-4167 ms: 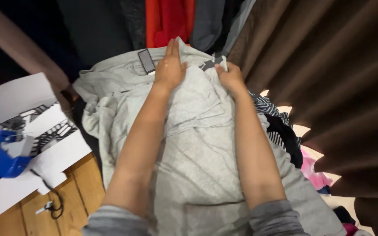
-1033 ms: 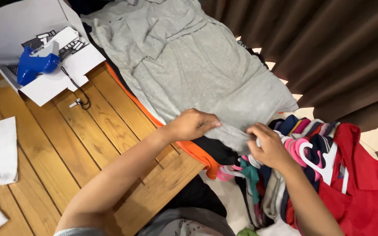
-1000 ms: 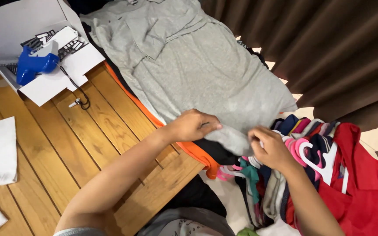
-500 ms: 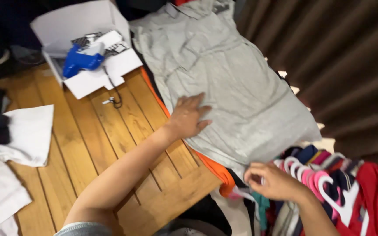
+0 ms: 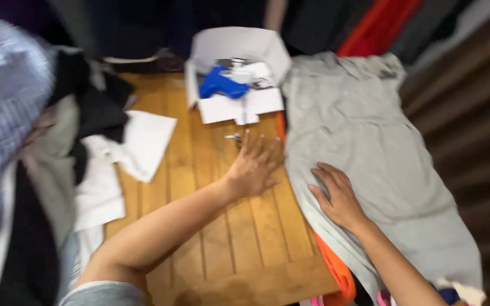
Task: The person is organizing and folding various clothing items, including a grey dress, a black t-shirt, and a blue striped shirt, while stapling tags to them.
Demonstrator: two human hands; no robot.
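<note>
A grey garment (image 5: 370, 147) lies spread flat on top of an orange cloth (image 5: 336, 272), to the right of a wooden slat surface (image 5: 222, 226). My right hand (image 5: 338, 195) rests palm down on the garment's left edge, fingers apart. My left hand (image 5: 254, 164) hovers flat over the wood just left of the garment, fingers spread, holding nothing. The frame is motion-blurred.
An open white box (image 5: 239, 68) holding a blue tool (image 5: 219, 85) sits at the far end of the wood. White and black clothes (image 5: 103, 153) pile at the left, with a striped fabric (image 5: 4, 113) close by. A brown curtain (image 5: 472, 124) hangs on the right.
My view has swung left. My left hand has come off the grey garment onto the wood side. My right hand has left the coloured hangers and now lies on the garment's edge.
</note>
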